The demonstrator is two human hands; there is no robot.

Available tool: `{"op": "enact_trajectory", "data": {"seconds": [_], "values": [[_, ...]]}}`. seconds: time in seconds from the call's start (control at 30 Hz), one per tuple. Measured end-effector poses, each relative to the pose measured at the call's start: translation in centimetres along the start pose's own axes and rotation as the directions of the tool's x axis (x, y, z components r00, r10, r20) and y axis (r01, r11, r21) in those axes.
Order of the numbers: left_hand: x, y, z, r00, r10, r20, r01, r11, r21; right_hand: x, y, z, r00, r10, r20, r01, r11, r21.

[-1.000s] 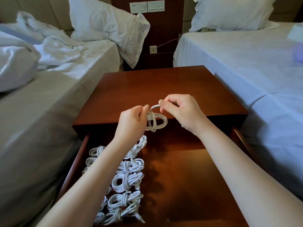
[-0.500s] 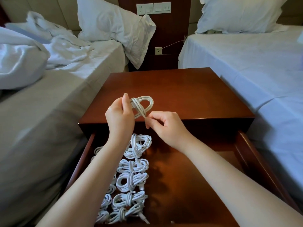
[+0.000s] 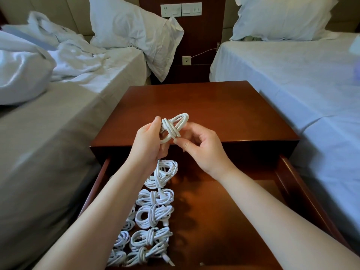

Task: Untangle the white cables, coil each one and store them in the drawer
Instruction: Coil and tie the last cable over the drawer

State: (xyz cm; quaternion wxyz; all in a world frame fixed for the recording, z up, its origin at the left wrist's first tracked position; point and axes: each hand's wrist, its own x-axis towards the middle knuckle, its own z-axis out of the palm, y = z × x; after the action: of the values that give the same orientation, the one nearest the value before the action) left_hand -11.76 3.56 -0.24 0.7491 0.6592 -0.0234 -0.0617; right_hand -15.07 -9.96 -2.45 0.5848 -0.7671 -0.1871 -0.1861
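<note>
While coiled white cables [image 3: 153, 213] lie in rows at the lower left of the open drawer [image 3: 303, 193], the left hand [image 3: 148, 145] grips a wrapped cable bundle [image 3: 173, 125] at frame centre, and the right hand [image 3: 204, 151] pinches the bundle's lower end, above the front edge of the nightstand [image 3: 194, 100].
</note>
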Motion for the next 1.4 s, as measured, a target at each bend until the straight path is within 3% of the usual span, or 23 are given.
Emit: {"op": "enact_trajectory", "data": {"seconds": [0.17, 0.23, 0.3, 0.37, 0.47, 0.53, 0.6, 0.7, 0.8, 0.97, 1.1, 1.23, 1.4], "values": [[0.1, 0.0, -0.2, 0.981, -0.191, 0.022, 0.189, 0.98, 0.055, 0.0, -0.3, 0.1, 1.0, -0.005, -0.03, 0.005, 1.0, -0.002], [0.2, -0.1, -0.2, 0.986, -0.162, -0.047, 0.167, 0.971, 0.171, 0.1, -0.4, -0.1, 0.998, 0.025, -0.05, -0.023, 0.999, 0.034], [0.2, -0.4, -0.5, 0.993, 0.077, -0.089, -0.035, 0.915, 0.402, 0.3, -0.3, -0.4, 0.993, 0.063, -0.101, -0.058, 0.997, 0.049], [-0.2, -0.6, -0.9, 0.927, 0.37, 0.067, -0.342, 0.756, 0.558, 0.3, -0.2, -0.9, 0.981, 0.113, -0.158, -0.101, 0.992, 0.079], [-0.1, -1.7, -1.2, 0.835, 0.383, 0.396, -0.55, 0.556, 0.623, 0.4, -0.2, -1.4, 0.964, 0.188, -0.186, -0.164, 0.977, 0.138], [0.0, -2.2, -0.8, 0.8, 0.397, 0.451, -0.6, 0.492, 0.631, 0.4, -0.3, -1.3, 0.957, 0.226, -0.183, -0.192, 0.963, 0.187], [0.0, -2.3, -0.5, 0.797, 0.461, 0.391, -0.603, 0.562, 0.567, 0.4, -0.4, -1.1, 0.951, 0.249, -0.183, -0.211, 0.956, 0.202], [-0.3, -2.2, -0.1, 0.851, 0.452, 0.266, -0.524, 0.718, 0.458, 0.4, -0.7, -0.9, 0.948, 0.264, -0.179, -0.226, 0.952, 0.207], [-0.8, -2.1, 0.5, 0.876, 0.438, 0.203, -0.482, 0.778, 0.404, 0.4, -0.9, -0.7, 0.943, 0.295, -0.156, -0.261, 0.943, 0.209], [-1.2, -1.9, 0.9, 0.87, 0.49, 0.064, -0.455, 0.744, 0.49, 0.3, -1.6, -0.3, 0.931, 0.35, -0.1, -0.31, 0.906, 0.289], [-0.8, -2.1, 0.7, 0.826, 0.561, -0.052, -0.422, 0.678, 0.602, 0.2, -1.7, -0.1, 0.934, 0.353, -0.05, -0.329, 0.909, 0.256], [-0.7, -1.7, 0.3, 0.799, 0.59, -0.118, -0.409, 0.677, 0.612, 0.3, -1.8, 0.2, 0.948, 0.316, -0.031, -0.308, 0.938, 0.158], [-0.3, -1.4, -0.5, 0.78, 0.593, -0.201, -0.376, 0.701, 0.606, 0.2, -1.8, 0.2, 0.943, 0.332, 0.009, -0.329, 0.932, 0.154]]}}
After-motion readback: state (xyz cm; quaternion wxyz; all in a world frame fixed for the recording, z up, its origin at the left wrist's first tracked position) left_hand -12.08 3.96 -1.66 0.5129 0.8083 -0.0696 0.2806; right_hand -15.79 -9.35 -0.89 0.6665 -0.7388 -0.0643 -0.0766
